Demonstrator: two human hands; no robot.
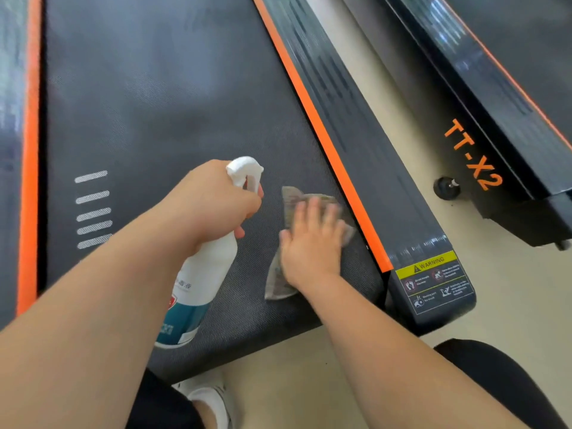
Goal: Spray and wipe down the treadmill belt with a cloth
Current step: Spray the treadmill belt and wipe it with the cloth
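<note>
the left hand (213, 199) grips the neck of a white spray bottle (204, 274), its fingers curled round just under the white trigger head, and holds the bottle tilted over the belt (154, 103) with the nozzle pointing up and away from the person. the bottle's lower part carries a teal label and hangs above the near end of the belt. the right hand (312, 239) lies flat with its fingers spread and straight, pressing a grey cloth (280, 283) onto the belt's dark surface; the fingers look slightly blurred. the cloth is crumpled, showing beyond the fingertips and below the wrist, and it sits at the belt's right edge, just beside the orange strip (325, 144) that borders the black side rail (387, 181). a yellow warning sticker (433, 274) is fixed to the near end of that rail. five short white stripes (93, 209) mark the belt to the left of the left arm. a second treadmill (495, 119) stands to the right on the pale floor (526, 305), lettered tt-x2 in orange. a white shoe (210, 394) shows at the bottom.
</note>
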